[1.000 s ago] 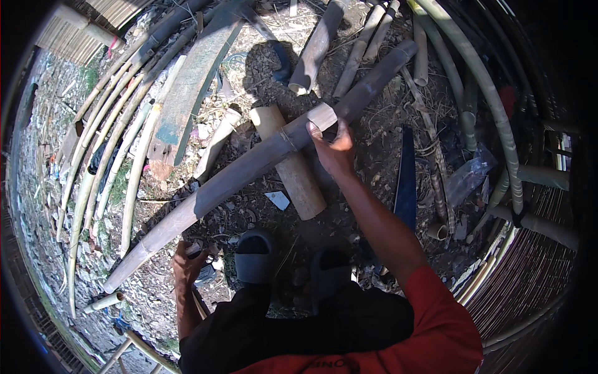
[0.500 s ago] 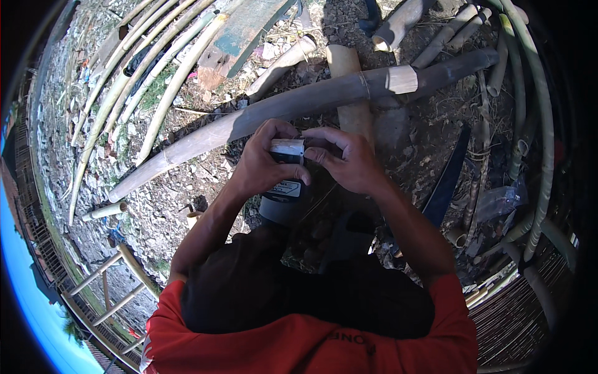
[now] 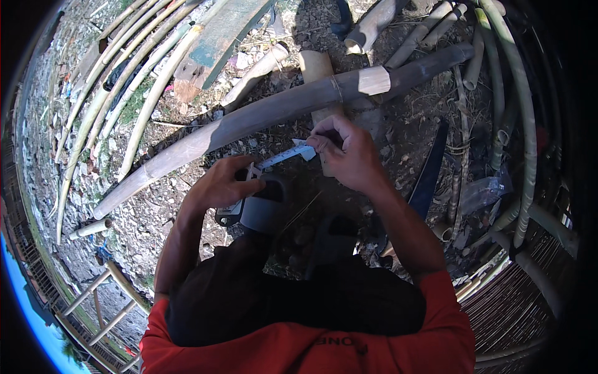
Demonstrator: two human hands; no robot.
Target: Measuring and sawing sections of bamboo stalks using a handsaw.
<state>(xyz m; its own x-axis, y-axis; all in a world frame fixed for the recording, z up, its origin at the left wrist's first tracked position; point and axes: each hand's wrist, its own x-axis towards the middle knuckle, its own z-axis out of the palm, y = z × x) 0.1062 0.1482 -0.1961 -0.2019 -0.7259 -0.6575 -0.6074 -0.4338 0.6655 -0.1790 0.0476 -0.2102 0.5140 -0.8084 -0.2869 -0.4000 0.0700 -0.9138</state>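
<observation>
1. The left hand point(image 3: 221, 184) wraps its grip around the case of a tape measure point(image 3: 232, 210), fingers curled over the top; the right hand point(image 3: 349, 156) pinches the free end of the tape blade point(image 3: 288, 154) between thumb and fingertips.
2. The blade runs from the case up and to the right, a short pale strip stretched between the two hands and held just above the ground.
3. The long bamboo pole point(image 3: 261, 115) lies just beyond the hands. Its long axis rises from lower left to upper right, roughly in line with the blade.
4. The right hand is nearer the pole, just short of the pale shaved patch point(image 3: 375, 80) on it; the left hand sits lower, close to the person's grey sandal point(image 3: 265, 212).
5. The pole looks grey-brown, smooth and jointed. It crosses a short, pale log point(image 3: 319, 75) lying on the dirt.
6. The ground is dry earth with chips and litter; thinner green and yellow bamboo poles point(image 3: 134, 81) curve along the left.
</observation>
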